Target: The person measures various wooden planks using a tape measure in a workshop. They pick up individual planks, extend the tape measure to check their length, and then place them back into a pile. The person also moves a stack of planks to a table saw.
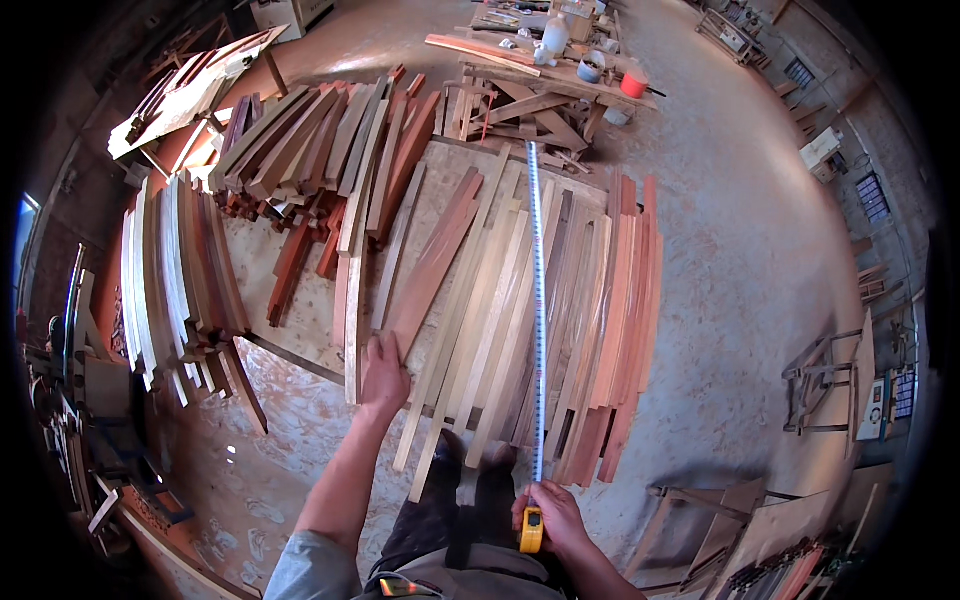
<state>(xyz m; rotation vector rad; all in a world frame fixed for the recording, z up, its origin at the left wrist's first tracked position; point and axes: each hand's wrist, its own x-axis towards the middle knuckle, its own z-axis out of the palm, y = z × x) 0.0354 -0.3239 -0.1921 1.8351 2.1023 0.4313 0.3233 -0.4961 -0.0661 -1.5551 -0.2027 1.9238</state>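
Observation:
My right hand point(556, 512) is closed round a yellow tape measure point(531, 533) near the lower edge. Its white blade point(538, 300) is drawn out, running away from me over a row of wooden strips point(500, 310) to the far side of the worktable point(300, 340). The strips lie side by side, pale on the left and reddish toward the right. My left hand point(385, 380) grips the near end of a reddish-brown wooden strip point(432, 265), which slants away to the right. Part of the fingers is hidden behind the hand.
A stack of wooden strips point(310, 140) fills the table's far left, and another bundle point(175, 270) hangs over its left edge. Beyond stands a bench point(620, 75) with a red container point(634, 84) and a plastic bottle point(555, 38). Wooden frames point(700, 530) lean at the lower right.

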